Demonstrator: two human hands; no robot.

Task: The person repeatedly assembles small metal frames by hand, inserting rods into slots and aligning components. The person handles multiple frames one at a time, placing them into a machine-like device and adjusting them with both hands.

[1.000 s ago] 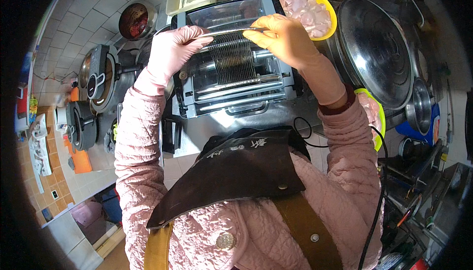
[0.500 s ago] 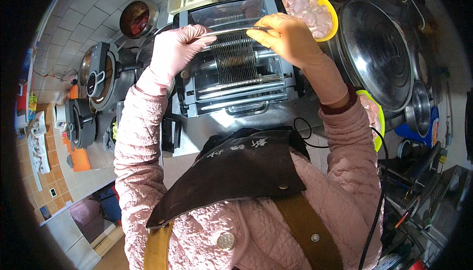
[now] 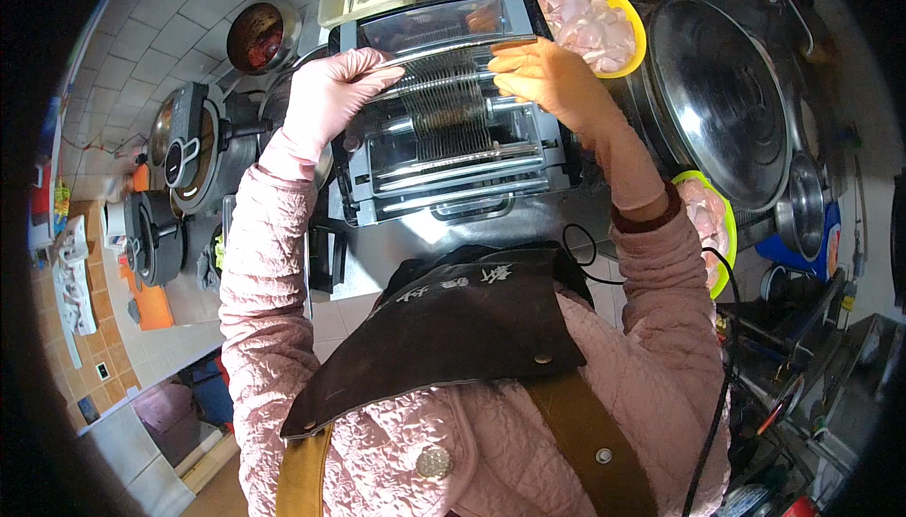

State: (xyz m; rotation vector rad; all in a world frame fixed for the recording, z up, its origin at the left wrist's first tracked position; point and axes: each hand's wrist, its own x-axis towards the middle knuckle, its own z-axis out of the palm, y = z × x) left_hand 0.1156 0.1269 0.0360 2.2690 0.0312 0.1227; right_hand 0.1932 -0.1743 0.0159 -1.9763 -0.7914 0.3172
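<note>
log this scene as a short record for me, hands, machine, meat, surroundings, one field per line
left hand: gloved, fingers bent at the machine's upper left; grip unclear
right hand: gloved, at the machine's upper right; grip unclear
machine: dark frame, closely spaced metal blades
meat: pale pieces in a yellow bowl
right side: large round metal lid

Counted: two rubber-gloved hands (image 3: 335, 92) (image 3: 547, 81), one boxy grey-and-black machine (image 3: 444, 121), two round yellowish plastic basins (image 3: 640, 31) (image 3: 729, 226) of raw pale meat (image 3: 590, 26), one rectangular translucent plastic tub (image 3: 366, 15).
</note>
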